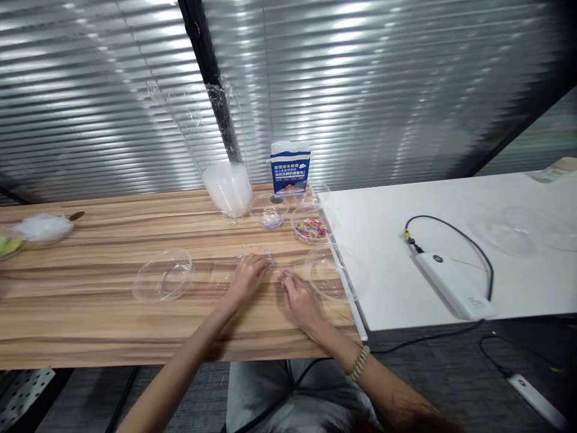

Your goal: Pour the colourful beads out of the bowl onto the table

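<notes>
Wooden bench (112, 313) carries both hands, left hand (247, 278) and right hand (301, 302), fingers curled around something tiny and unclear, beads bowl (311, 230) far, empty bowls (163, 275) untouched.

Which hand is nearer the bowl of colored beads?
Right. The right hand rests on the wooden table just below the bowl of colored beads; the left hand lies farther off, lower left.

The bench (112, 313) is streaked brown wood with a smooth, low sheen; beside it lies a matt white board (396, 270). The bowls (163, 275) are clear glossy plastic (thin, catching highlights), as is the sleeve of stacked cups (228, 186). The carton (290, 167) looks like printed paper. The power bank (453, 284) is smooth white plastic.
</notes>
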Demonstrator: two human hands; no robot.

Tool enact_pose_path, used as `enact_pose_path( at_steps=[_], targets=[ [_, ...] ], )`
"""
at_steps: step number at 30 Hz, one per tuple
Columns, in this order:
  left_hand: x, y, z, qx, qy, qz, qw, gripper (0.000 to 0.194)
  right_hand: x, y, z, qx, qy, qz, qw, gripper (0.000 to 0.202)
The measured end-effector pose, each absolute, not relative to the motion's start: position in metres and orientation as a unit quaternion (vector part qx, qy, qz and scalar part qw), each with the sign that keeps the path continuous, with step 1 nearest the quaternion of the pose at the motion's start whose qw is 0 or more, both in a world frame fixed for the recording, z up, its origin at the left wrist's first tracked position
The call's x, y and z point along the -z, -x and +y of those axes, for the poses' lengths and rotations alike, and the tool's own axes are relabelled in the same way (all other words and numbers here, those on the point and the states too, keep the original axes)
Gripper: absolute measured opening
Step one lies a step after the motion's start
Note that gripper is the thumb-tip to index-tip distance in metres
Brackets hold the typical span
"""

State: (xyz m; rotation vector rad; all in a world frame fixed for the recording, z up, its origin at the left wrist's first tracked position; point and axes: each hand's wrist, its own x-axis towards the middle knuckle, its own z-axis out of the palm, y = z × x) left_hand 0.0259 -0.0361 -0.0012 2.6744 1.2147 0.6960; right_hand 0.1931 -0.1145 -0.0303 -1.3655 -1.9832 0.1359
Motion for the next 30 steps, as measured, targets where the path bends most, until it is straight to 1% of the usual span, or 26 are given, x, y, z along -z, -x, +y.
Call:
enact_pose_path(
  at_steps=[3, 5, 8, 12, 14, 16, 20, 23, 26, 30],
  targets=[
    [0.015, -0.02, -0.051, -0.248, -0.867, 0.418, 0.111, 0.023, 0.031, -0.192, -0.115, -0.035, 0.527, -0.779, 0.338, 0.034],
    [0.02, -0.019, -0.056, -0.257, -0.858, 0.426, 0.128, 0.027, 0.032, -0.192, -0.115, -0.029, 0.524, -0.786, 0.327, 0.042],
    [0.022, -0.021, -0.061, -0.271, -0.851, 0.426, 0.146, 0.035, 0.033, -0.191, -0.116, -0.029, 0.513, -0.799, 0.311, 0.046],
    [0.021, -0.021, -0.071, -0.306, -0.816, 0.437, 0.223, 0.046, 0.03, -0.19, -0.117, -0.03, 0.483, -0.825, 0.293, 0.044],
    [0.022, -0.02, -0.075, -0.321, -0.792, 0.449, 0.26, 0.048, 0.029, -0.189, -0.117, -0.028, 0.464, -0.837, 0.289, 0.039],
    [0.025, -0.017, -0.077, -0.335, -0.774, 0.461, 0.276, 0.049, 0.028, -0.188, -0.117, -0.03, 0.444, -0.849, 0.283, 0.035],
    [0.03, -0.013, -0.076, -0.344, -0.77, 0.469, 0.263, 0.049, 0.027, -0.187, -0.117, -0.034, 0.42, -0.868, 0.263, 0.04],
    [0.031, -0.012, -0.073, -0.33, -0.793, 0.465, 0.216, 0.048, 0.027, -0.187, -0.118, -0.032, 0.425, -0.868, 0.255, 0.04],
    [0.033, -0.014, -0.068, -0.304, -0.825, 0.438, 0.184, 0.051, 0.027, -0.188, -0.12, -0.022, 0.423, -0.869, 0.257, 0.035],
    [0.037, -0.016, -0.064, -0.301, -0.836, 0.418, 0.19, 0.057, 0.025, -0.188, -0.121, -0.02, 0.416, -0.87, 0.262, 0.035]
  ],
)
